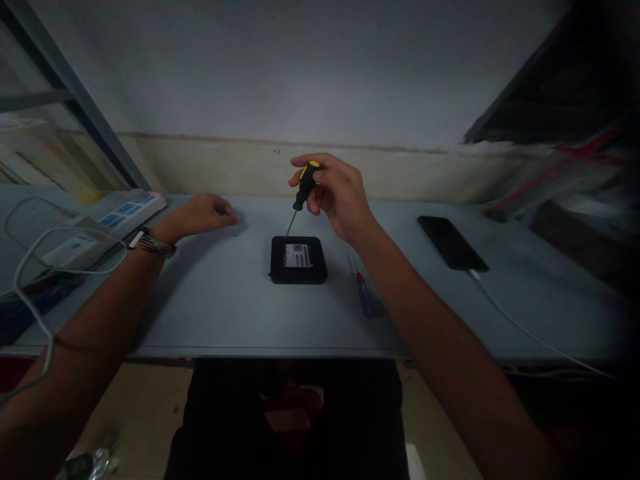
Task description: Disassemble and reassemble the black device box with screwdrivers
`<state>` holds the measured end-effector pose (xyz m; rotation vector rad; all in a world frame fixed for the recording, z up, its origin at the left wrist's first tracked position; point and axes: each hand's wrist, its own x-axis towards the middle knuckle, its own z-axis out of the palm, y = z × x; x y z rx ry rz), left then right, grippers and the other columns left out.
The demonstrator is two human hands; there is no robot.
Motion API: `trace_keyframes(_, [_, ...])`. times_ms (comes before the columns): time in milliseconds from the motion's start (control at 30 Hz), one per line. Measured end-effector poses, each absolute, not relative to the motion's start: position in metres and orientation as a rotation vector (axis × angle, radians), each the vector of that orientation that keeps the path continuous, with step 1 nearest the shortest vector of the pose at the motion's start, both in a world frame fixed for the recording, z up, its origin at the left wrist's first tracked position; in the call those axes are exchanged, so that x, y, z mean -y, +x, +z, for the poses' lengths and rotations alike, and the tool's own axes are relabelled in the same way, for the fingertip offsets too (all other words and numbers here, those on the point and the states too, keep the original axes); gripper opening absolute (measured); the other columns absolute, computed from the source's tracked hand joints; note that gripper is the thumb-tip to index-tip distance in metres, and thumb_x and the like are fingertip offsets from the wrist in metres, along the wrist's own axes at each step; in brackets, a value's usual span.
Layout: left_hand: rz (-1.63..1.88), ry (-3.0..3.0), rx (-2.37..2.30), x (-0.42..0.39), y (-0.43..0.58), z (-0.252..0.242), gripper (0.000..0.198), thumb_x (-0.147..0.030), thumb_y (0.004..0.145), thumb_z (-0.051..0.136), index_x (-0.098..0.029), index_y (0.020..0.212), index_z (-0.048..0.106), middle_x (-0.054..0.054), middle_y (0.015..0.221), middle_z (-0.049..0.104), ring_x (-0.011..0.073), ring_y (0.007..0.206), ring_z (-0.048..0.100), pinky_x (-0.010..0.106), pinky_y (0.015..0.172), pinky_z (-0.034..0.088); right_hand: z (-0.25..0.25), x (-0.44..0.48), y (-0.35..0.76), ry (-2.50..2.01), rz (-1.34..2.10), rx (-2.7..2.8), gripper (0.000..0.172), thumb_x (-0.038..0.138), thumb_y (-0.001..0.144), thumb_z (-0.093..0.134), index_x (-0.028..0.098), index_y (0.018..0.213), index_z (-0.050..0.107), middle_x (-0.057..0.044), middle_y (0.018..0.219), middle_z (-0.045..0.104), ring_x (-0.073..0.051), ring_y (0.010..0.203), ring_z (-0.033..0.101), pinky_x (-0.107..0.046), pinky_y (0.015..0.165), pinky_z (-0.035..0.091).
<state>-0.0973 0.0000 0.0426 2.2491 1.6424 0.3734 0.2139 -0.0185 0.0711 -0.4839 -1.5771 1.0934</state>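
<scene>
A yellow-and-black screwdriver [307, 185] is held by its handle in my right hand [340, 192], shaft pointing down. Its tip meets the far edge of a flat black box [300, 275], near the left corner; whether it sits in a screw is too small to tell. The box lies on the table with a white printed label [299, 255] facing up. My left hand [203, 215] rests on the table to the left of the box, apart from it, with its fingers curled. Nothing shows in that hand.
A second screwdriver [365, 297] with a blue handle lies right of the box, beside my right forearm. Farther right is a phone [450, 241] with a white cable [515, 320]. At the left lie a power strip [113, 227] and looping white cords. A wall [300, 80] stands behind.
</scene>
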Motion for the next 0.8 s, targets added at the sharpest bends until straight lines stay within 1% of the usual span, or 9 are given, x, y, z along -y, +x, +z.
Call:
trace_keyframes(100, [0.541,2.237,-1.627,0.003,-0.094,0.046,0.046,-0.059,0.09,0.059,-0.018,0.1,0.078,0.01,0.103,0.081,0.0257,0.095,0.073,0.037,0.092,0.055,0.077,0.02,0.216,-0.504,1.075,1.576,0.034,0.051,0.1,0.065,0.02,0.112,0.073,-0.002,0.093,0.075,-0.004,0.047,0.048,-0.018,0.041,0.035])
trace_keyframes(200, [0.63,2.318,-1.445,0.012,-0.076,0.045,0.04,-0.055,0.094,0.062,-0.02,0.105,0.075,0.01,0.113,0.079,0.0256,0.104,0.072,0.04,0.1,0.055,0.082,0.025,0.22,-0.514,1.089,1.593,0.035,0.051,0.098,0.069,0.019,0.111,0.074,-0.002,0.092,0.076,-0.004,0.047,0.047,-0.019,0.04,0.034])
trace_keyframes(300, [0.681,2.447,-1.141,0.03,-0.044,0.042,0.041,-0.054,0.095,0.068,-0.02,0.117,0.073,0.011,0.122,0.075,0.0276,0.113,0.07,0.045,0.107,0.054,0.081,0.034,0.229,-0.517,1.123,1.644,0.032,0.048,0.095,0.073,0.02,0.11,0.077,-0.003,0.091,0.078,-0.006,0.048,0.048,-0.02,0.04,0.036])
trace_keyframes(400, [0.627,2.546,-0.84,0.05,-0.008,0.034,0.045,-0.052,0.101,0.067,-0.022,0.134,0.066,0.013,0.135,0.069,0.0292,0.126,0.065,0.048,0.114,0.05,0.073,0.047,0.242,-0.502,1.109,1.661,0.028,0.045,0.096,0.075,0.022,0.111,0.08,-0.002,0.092,0.079,-0.006,0.049,0.049,-0.02,0.041,0.037])
trace_keyframes(433, [0.602,2.59,-0.786,0.056,0.002,0.029,0.048,-0.053,0.1,0.069,-0.022,0.137,0.064,0.014,0.137,0.067,0.0304,0.126,0.064,0.049,0.114,0.051,0.07,0.052,0.248,-0.502,1.098,1.66,0.026,0.044,0.096,0.076,0.023,0.112,0.081,-0.002,0.092,0.079,-0.007,0.049,0.049,-0.021,0.041,0.038])
trace_keyframes(500, [0.594,2.7,-0.792,0.066,0.02,0.019,0.059,-0.055,0.096,0.075,-0.02,0.141,0.061,0.018,0.141,0.064,0.0347,0.126,0.063,0.054,0.113,0.05,0.063,0.058,0.258,-0.505,1.105,1.678,0.027,0.043,0.097,0.076,0.023,0.114,0.082,-0.003,0.094,0.079,-0.007,0.052,0.052,-0.021,0.043,0.04])
trace_keyframes(567, [0.577,2.796,-0.818,0.072,0.033,0.008,0.069,-0.057,0.092,0.08,-0.02,0.145,0.058,0.019,0.147,0.06,0.0391,0.131,0.059,0.059,0.116,0.047,0.057,0.062,0.266,-0.492,1.121,1.677,0.027,0.041,0.097,0.078,0.023,0.115,0.083,-0.003,0.094,0.08,-0.007,0.052,0.052,-0.021,0.043,0.04])
trace_keyframes(633, [0.581,2.831,-0.842,0.075,0.041,0.0,0.076,-0.059,0.09,0.081,-0.018,0.148,0.056,0.021,0.149,0.058,0.0417,0.135,0.056,0.062,0.117,0.045,0.052,0.062,0.27,-0.487,1.139,1.651,0.024,0.038,0.098,0.076,0.023,0.115,0.084,-0.003,0.094,0.08,-0.007,0.052,0.052,-0.021,0.043,0.04])
trace_keyframes(800, [0.584,2.832,-0.916,0.077,0.046,-0.008,0.076,-0.059,0.092,0.078,-0.017,0.151,0.053,0.021,0.154,0.054,0.0426,0.137,0.054,0.063,0.117,0.045,0.049,0.063,0.271,-0.489,1.145,1.624,0.022,0.035,0.099,0.075,0.024,0.115,0.084,-0.003,0.094,0.08,-0.008,0.055,0.055,-0.02,0.044,0.041])
